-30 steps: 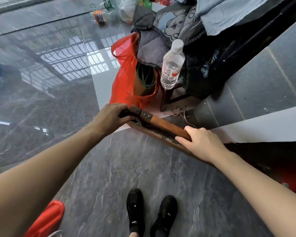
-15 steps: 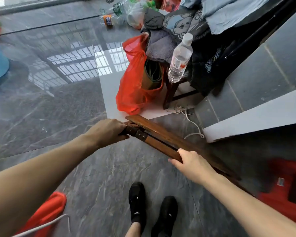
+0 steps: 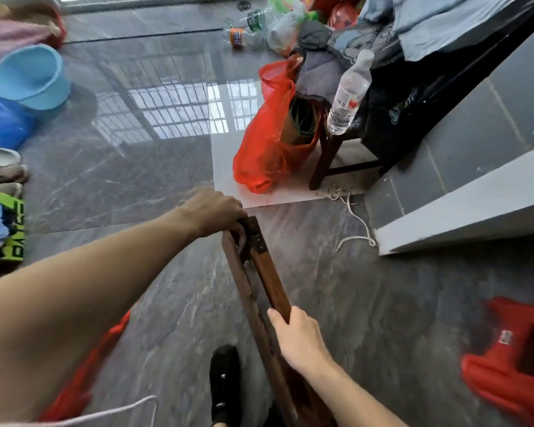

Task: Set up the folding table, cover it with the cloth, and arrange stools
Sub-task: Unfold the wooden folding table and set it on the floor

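The folded wooden table point(image 3: 269, 272) is held edge-up above the dark tiled floor, its brown frame running from the centre toward the lower right. My left hand point(image 3: 213, 211) grips its far top corner beside a metal bracket. Nearer to me, my right hand point(image 3: 299, 337) holds the upper rail of the frame. The lower part of the table is hidden behind my right arm. A red plastic stool point(image 3: 512, 365) lies at the lower right. No cloth for the table can be made out for certain.
A red plastic bag point(image 3: 269, 134), a water bottle point(image 3: 349, 94) and piled clothes point(image 3: 383, 35) sit around a dark wooden stool point(image 3: 324, 158) ahead. A blue bucket point(image 3: 28, 75) and shoes point(image 3: 0, 171) line the left. White cord point(image 3: 355, 223) lies by the grey step point(image 3: 463, 211). My black shoe point(image 3: 225, 380) stands below.
The folded table has come away from the wall step and swung round, from lying across my view to pointing away from me. Both hands kept their hold. My view has turned left.
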Tool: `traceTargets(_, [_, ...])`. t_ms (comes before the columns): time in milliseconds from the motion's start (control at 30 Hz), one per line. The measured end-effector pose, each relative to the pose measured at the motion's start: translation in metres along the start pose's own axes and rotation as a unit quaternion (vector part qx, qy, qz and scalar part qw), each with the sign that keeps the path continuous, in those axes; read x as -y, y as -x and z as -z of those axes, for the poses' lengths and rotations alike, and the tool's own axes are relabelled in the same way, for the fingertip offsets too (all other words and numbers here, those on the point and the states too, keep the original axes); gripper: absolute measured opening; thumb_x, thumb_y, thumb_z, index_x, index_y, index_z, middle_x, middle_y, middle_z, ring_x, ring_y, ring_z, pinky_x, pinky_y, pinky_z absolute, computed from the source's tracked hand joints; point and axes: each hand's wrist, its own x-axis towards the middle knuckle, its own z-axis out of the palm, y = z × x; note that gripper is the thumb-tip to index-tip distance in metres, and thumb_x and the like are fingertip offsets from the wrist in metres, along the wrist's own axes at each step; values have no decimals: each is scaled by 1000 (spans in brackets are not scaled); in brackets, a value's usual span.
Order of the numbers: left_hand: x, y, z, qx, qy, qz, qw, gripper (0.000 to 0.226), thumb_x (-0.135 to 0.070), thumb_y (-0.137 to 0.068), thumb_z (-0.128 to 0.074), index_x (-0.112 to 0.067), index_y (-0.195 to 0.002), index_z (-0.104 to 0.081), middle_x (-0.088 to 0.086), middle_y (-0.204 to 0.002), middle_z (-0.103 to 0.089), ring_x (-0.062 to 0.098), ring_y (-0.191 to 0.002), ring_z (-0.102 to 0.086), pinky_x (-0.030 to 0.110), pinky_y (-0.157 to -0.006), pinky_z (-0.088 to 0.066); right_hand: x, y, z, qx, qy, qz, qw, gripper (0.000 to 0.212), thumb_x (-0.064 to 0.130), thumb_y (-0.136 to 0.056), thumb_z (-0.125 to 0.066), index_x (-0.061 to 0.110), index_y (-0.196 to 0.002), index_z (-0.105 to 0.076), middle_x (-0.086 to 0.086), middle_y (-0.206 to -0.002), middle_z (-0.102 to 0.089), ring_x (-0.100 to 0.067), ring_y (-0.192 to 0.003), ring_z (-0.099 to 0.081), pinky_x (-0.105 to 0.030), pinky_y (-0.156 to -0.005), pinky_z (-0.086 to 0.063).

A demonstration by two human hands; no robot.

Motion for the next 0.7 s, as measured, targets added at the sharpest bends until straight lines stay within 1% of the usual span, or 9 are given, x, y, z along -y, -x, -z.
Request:
traceTargets(33, [-2,-2,0,17,-1,-3,1000,37,-57,-94,-45,-28,-108,-63,-5,-110,-65,24,-99,-64,37,-72,-55,-1,2,-5,-3,-7,-3,1000,49,56,-95,-44,11,-110,-57,-12,-109,-65,-30,-100,-64,-37,-87,-51])
traceTargets(100, [1,-3,-1,8,15,9,1000,36,-54,-94,-48,-25,-107,-63,-1,-111,-65,26,-101,-64,40,-75,-55,-2,-3,-9,-26,-19,1,999,49,55,-95,-45,11,-113,-57,-14,-110,-65,-32,-101,-65,-38,-89,-51])
traceTargets(167, [-1,0,-5,-6,51,6,999,33,-50,-95,-48,-21,-104,-62,1,-110,-64,28,-98,-64,41,-72,-55,-3,-5,-9,-18,-24,-6,1000,48,54,-95,-46,12,-114,-57,-14,-107,-65,-32,-98,-65,-43,-90,-52])
traceTargets(233, [-6,-5,-11,-35,41,5,999,33,-49,-96,-48,-19,-100,-62,3,-105,-64,29,-93,-64,40,-69,-53,-10,-8,-4,-14,-47,-9,999,45,55,-94,-45,15,-113,-56,-11,-103,-65,-29,-94,-66,-45,-88,-53])
traceTargets(333, [-13,-13,-11,-70,48,26,996,36,-49,-95,-50,-16,-96,-62,5,-99,-63,31,-89,-64,35,-58,-43,-20,-13,6,-11,-43,-12,999,42,53,-95,-46,17,-116,-55,-8,-102,-66,-25,-91,-66,-43,-85,-55])
traceTargets(433, [-18,-21,-10,-79,44,42,995,37,-51,-93,-53,-15,-92,-62,6,-92,-62,33,-82,-63,33,-55,-38,-27,-17,12,-4,-53,-11,999,32,47,-96,-46,20,-111,-55,-5,-96,-66,-21,-85,-66,-41,-83,-55])
traceTargets(500, [-19,-24,-10,-86,24,44,995,38,-52,-92,-54,-15,-88,-62,6,-82,-60,32,-75,-61,30,-51,-32,-27,-17,11,-8,-65,-12,998,32,46,-96,-45,20,-112,-55,-5,-97,-66,-21,-88,-65,-42,-85,-53])
traceTargets(600, [-20,-28,-12,-103,5,51,993,45,-54,-91,-54,-14,-71,-53,-2,-59,-40,23,-55,-44,26,-46,-22,-31,-14,5,-43,-56,-15,997,42,50,-98,-39,19,-125,-49,-6,-114,-63,-26,-104,-60,-38,-86,-48])
traceTargets(700, [-21,-31,-15,-107,-2,54,993,54,-61,-88,-50,-14,-63,-42,-4,-55,-33,19,-51,-39,29,-48,-29,-35,-14,3,-55,-54,-17,997,50,54,-99,-34,17,-131,-45,-7,-124,-60,-28,-112,-56,-40,-90,-46])
